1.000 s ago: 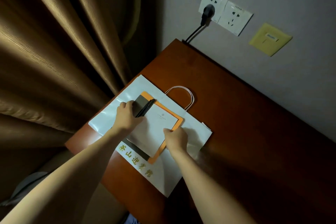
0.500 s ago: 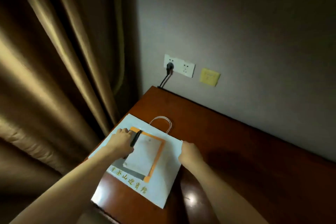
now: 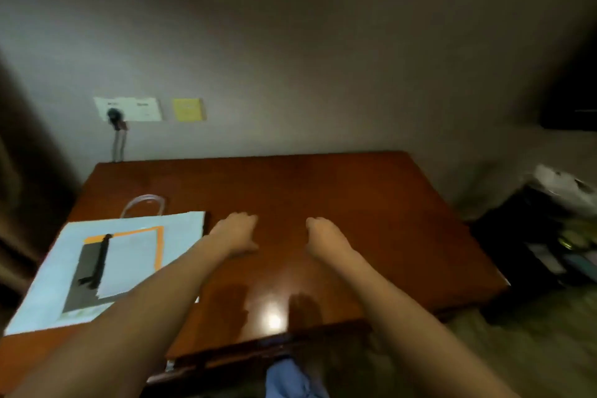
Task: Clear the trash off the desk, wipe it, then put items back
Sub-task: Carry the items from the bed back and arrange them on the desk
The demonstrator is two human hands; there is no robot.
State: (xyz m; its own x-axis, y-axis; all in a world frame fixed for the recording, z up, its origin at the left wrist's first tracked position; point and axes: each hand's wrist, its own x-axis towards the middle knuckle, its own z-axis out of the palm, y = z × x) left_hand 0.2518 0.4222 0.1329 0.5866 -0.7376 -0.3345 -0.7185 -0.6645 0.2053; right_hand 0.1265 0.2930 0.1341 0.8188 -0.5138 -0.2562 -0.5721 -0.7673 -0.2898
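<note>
Glossy red-brown desk [image 3: 355, 203]; white paper bag [image 3: 181, 229] lies flat at its left end.

Nothing readable from where I'm looking.
The frame is smeared: the marks on the wall sockets [image 3: 129, 108] are grey smudges, the yellow plate [image 3: 188, 109] beside them shows no letters, and my arm covers the near edge of the paper bag [image 3: 181, 223].

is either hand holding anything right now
No. The left hand and right hand hang over the bare desk, gripping nothing.
</note>
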